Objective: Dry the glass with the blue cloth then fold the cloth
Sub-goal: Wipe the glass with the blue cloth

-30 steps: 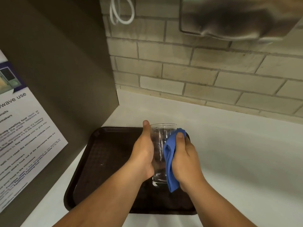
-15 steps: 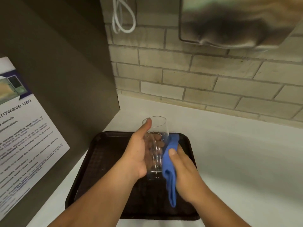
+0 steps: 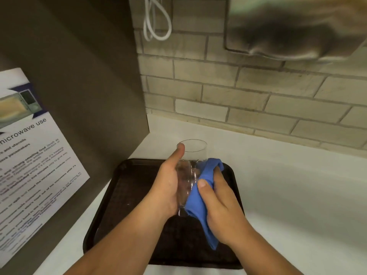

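A clear drinking glass (image 3: 193,155) is held above the dark brown tray (image 3: 123,187), tilted a little away from me with its mouth facing the wall. My left hand (image 3: 168,185) wraps its left side, thumb up near the rim. My right hand (image 3: 220,207) presses the blue cloth (image 3: 200,203) against the glass's right side; a tail of cloth hangs down below my palm. The lower part of the glass is hidden between my hands.
The tray lies on a white counter (image 3: 288,195) in a corner. A dark cabinet side (image 3: 83,86) with a microwave-use notice (image 3: 29,165) stands at the left. Behind is a brick wall (image 3: 218,92) with a white cable loop (image 3: 156,20) and a steel dispenser (image 3: 288,26) above.
The glass has risen off the tray and tipped slightly away from me. My right hand has slid the cloth down and around its side, so more cloth hangs below.
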